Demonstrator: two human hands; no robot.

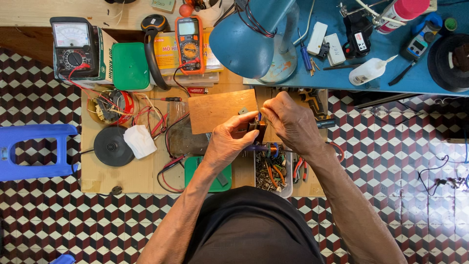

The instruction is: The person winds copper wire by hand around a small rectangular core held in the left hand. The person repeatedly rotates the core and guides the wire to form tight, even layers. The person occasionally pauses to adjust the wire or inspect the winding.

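Both hands, left (228, 142) and right (291, 122), pinch a small dark brown part (255, 128) between them, above a clear tray of tools (272, 172).

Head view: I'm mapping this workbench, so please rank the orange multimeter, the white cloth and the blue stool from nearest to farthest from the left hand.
1. White cloth, on the bench left of the left hand.
2. Orange multimeter, at the bench's far edge, beside the blue lamp.
3. Blue stool, on the tiled floor at the far left.
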